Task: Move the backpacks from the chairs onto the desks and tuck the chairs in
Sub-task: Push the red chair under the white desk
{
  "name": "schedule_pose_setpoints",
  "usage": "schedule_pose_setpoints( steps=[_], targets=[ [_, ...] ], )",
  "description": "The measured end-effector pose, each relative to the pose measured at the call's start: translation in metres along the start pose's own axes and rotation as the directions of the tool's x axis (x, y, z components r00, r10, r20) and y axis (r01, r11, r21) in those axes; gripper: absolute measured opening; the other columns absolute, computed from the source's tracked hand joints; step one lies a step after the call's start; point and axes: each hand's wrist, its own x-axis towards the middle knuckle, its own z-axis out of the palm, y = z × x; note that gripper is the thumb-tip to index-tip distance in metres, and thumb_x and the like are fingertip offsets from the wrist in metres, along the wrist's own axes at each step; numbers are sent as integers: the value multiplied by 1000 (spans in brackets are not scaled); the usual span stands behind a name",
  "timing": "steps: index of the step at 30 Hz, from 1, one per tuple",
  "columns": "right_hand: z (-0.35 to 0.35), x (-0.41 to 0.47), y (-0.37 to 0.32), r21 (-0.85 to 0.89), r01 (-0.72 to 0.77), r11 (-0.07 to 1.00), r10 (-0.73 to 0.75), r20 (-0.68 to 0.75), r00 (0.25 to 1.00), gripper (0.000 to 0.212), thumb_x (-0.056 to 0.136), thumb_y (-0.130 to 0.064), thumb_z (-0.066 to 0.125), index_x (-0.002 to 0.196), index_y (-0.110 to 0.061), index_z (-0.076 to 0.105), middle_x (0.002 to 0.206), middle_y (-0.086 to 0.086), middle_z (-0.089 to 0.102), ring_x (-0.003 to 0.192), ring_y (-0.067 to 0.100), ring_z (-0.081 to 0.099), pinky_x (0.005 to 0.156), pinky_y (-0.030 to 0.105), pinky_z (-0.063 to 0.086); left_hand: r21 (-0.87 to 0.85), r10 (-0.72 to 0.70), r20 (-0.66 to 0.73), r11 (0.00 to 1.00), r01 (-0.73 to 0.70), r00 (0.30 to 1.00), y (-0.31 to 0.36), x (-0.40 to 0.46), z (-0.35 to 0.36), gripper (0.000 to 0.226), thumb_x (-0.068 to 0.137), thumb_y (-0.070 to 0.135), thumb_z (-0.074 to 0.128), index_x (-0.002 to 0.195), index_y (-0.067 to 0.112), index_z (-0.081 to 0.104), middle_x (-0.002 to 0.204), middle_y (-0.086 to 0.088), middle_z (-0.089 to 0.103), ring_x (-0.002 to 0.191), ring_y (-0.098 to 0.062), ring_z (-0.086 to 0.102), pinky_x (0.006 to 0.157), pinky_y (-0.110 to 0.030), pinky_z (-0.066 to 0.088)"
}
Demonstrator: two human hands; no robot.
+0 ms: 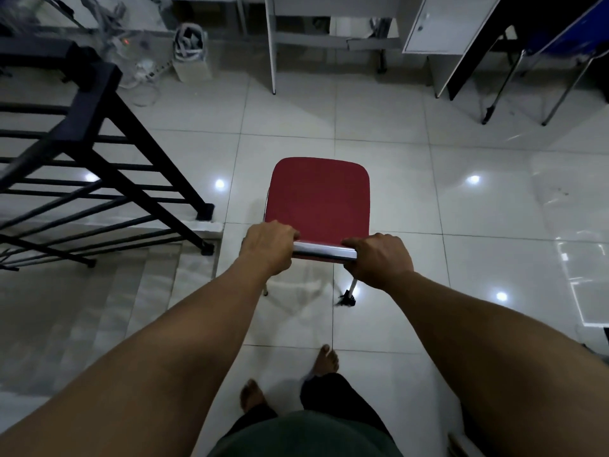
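**Red Chair Gripped at Backrest, Standing Clear of the Desks**

Fingers of the left hand point(268, 247) are curled closed over the left end of a chrome backrest bar point(324, 252), and those of the right hand point(379, 260) are wrapped in the same manner around its right end. Both bare forearms are extended forward from the lower edge of the view. The bar belongs to a red padded chair with a chrome tube frame point(318, 197), seen from behind and above; nothing is seen resting on its seat. The chair is positioned on a glossy white tiled floor point(461, 225), well apart from a white desk frame point(272, 44) along the far side of the room. Whether all four legs are in contact with the floor cannot be determined; one rear leg with a black foot cap point(348, 300) is visible below the right hand. A black metal stair railing point(108, 153) is recorded to the left, with steps descending beside it. At the upper right, a white cabinet with a lock point(438, 24) and a blue chair on chrome legs point(573, 31) are noted. A pale bag point(191, 54) stands on the floor at upper left, near a loose white cable. Two bare feet and dark trousers are visible at the bottom centre.
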Motion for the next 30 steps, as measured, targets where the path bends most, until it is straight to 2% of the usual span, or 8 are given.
schedule_pose_setpoints(
  steps=[6,10,16,20,26,30],
  targets=[
    [-11,29,29,0,45,999,-45,-77,996,22,67,-40,80,88,-36,74,52,-6,62,42,22,55,47,21,27,-5,-48,-54,999,48,997,12,29,-16,36,69,21,75,102,36,73,76,6,68,68,-19,63,60,-30,46],
    [-6,29,47,-27,67,997,-68,-30,997,25,71,-41,75,96,-38,73,61,-6,68,50,24,61,50,23,32,-22,-66,-4,998,66,998,28,31,-14,37,70,17,72,102,35,72,80,3,68,71,-23,65,65,-33,53],
    [0,19,50,-18,55,998,-54,33,998,26,74,-37,66,99,-36,71,68,-3,69,59,29,64,52,28,38,-44,-81,29,996,83,996,39,21,-10,43,74,16,70,112,35,70,89,0,70,77,-25,66,70,-36,56],
    [0,20,53,-41,52,998,-50,41,998,26,72,-33,70,98,-37,71,70,-3,71,60,30,65,52,26,33,-23,-80,37,996,81,996,40,23,-11,48,73,15,69,116,37,67,93,-1,71,81,-27,67,72,-37,55],
    [-1,32,60,-93,40,995,-31,91,995,33,80,-32,66,112,-39,66,85,-4,73,73,30,67,58,28,35,-46,-74,42,996,76,996,41,37,-18,49,74,9,66,115,37,66,90,0,70,80,-27,68,72,-42,59],
    [-2,42,60,-113,36,993,-24,103,994,32,80,-32,66,111,-38,66,83,-4,73,70,29,66,56,27,33,-17,-42,22,999,43,999,35,47,-18,50,76,9,66,118,35,66,92,-1,72,81,-27,69,74,-39,59]
  ],
)
